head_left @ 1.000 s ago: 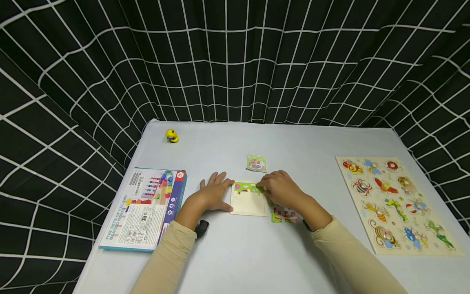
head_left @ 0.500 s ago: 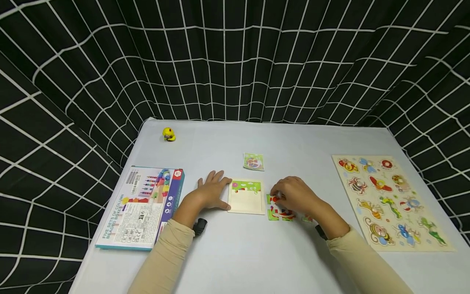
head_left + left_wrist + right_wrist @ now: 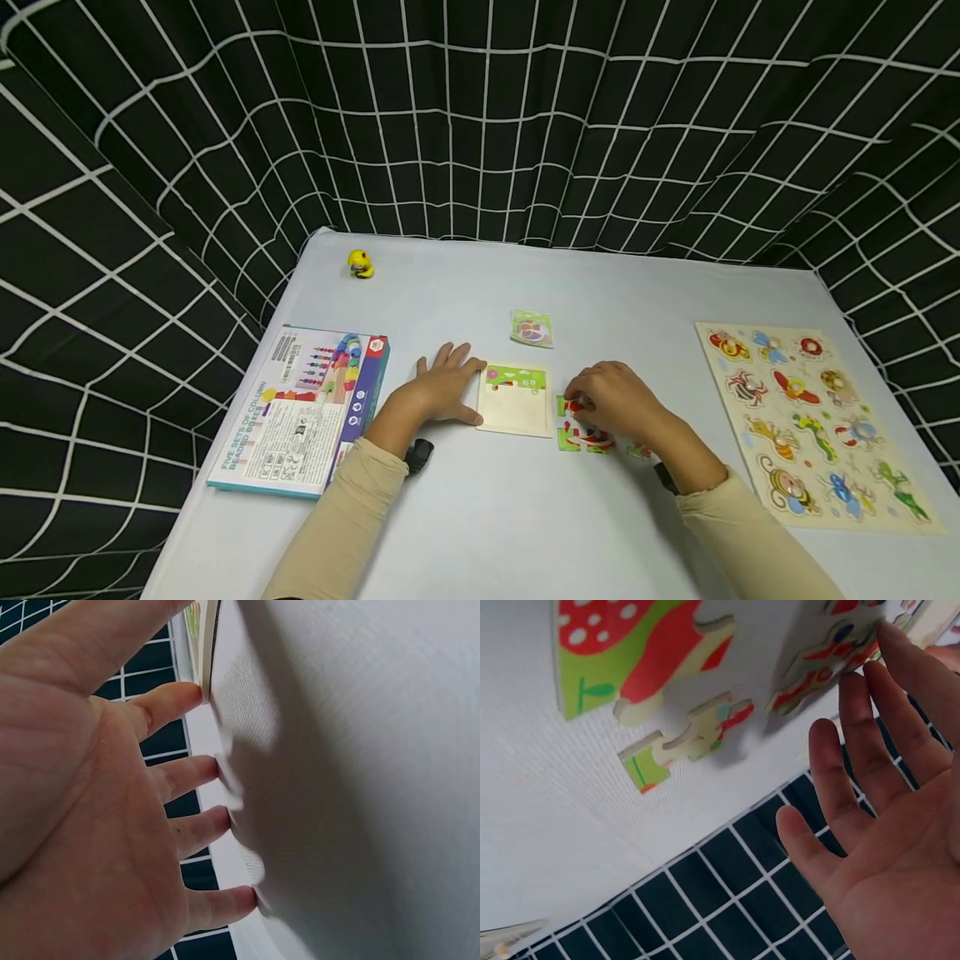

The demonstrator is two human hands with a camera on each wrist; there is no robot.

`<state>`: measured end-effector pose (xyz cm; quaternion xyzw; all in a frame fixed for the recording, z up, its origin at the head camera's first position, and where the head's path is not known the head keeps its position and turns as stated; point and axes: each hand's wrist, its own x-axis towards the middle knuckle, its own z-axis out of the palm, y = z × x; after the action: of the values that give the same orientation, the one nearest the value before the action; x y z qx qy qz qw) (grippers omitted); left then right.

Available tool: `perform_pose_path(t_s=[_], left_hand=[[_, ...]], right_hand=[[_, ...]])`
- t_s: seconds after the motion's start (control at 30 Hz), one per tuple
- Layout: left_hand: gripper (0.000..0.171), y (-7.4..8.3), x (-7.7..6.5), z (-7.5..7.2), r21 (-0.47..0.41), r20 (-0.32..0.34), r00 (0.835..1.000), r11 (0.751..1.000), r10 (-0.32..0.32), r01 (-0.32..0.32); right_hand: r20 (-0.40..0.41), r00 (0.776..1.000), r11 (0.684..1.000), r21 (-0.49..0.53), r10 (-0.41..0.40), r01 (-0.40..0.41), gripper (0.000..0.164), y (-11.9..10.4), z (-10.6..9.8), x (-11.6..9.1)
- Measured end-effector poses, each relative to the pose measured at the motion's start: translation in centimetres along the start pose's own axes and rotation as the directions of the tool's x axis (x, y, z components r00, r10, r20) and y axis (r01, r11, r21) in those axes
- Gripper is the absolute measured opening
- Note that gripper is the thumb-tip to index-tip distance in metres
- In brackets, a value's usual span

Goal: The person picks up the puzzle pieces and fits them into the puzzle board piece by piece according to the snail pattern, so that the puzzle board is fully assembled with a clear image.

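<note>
A square wooden puzzle board (image 3: 513, 414) lies flat on the table, with green printed pieces (image 3: 525, 379) fitted along its far edge. At its left side my left hand (image 3: 442, 387) is spread, thumb and index fingertip touching the frame. The left wrist view shows that hand's fingers straight, tips on the cloth. To the board's right, my right hand (image 3: 615, 400) pinches a red-and-green puzzle piece (image 3: 573, 406) among loose pieces (image 3: 588, 442); its fingertips partly cover it. In the right wrist view, a zigzag-edged piece (image 3: 690, 739) lies apart from the others.
Beyond the board sits a small picture card (image 3: 532, 330). A bead-set box (image 3: 300, 412) lies at left, with a yellow toy (image 3: 361, 264) at the far left. An insect puzzle board (image 3: 810, 425) lies at right. A black gridded curtain (image 3: 510, 125) surrounds the table.
My right hand has left the board's far right corner and moved right and nearer to the loose pieces, its fingertips now at one. My left hand stays at the board's left edge.
</note>
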<state>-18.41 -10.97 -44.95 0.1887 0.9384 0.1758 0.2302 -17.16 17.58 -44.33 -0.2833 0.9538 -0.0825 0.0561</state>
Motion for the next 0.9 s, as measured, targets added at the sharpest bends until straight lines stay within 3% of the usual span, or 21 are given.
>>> perform_pose_path(t_s=[0.2,0.5,0.67,0.9], left_hand=[[0.087,0.2,0.1,-0.2,0.005,-0.006,1.0,1.0,-0.005,0.005],[0.087,0.1,0.3,-0.1,0.022,-0.006,1.0,1.0,-0.01,0.01],[0.087,0.0,0.5,0.0,0.038,0.002,1.0,0.999,-0.014,0.014],[0.087,0.0,0.4,0.0,0.047,0.008,1.0,0.999,-0.013,0.013]], right_hand=[[-0.09,0.993,0.997,-0.015,-0.072,0.071,0.023,-0.7,-0.3,0.8],[-0.128,0.973,0.98,-0.061,-0.194,0.187,0.027,-4.8,0.6,3.7],[-0.094,0.979,0.982,-0.079,-0.181,0.174,0.027,-6.7,1.3,5.0],[-0.074,0.989,0.988,-0.097,-0.126,0.119,0.025,-7.5,1.7,5.6]])
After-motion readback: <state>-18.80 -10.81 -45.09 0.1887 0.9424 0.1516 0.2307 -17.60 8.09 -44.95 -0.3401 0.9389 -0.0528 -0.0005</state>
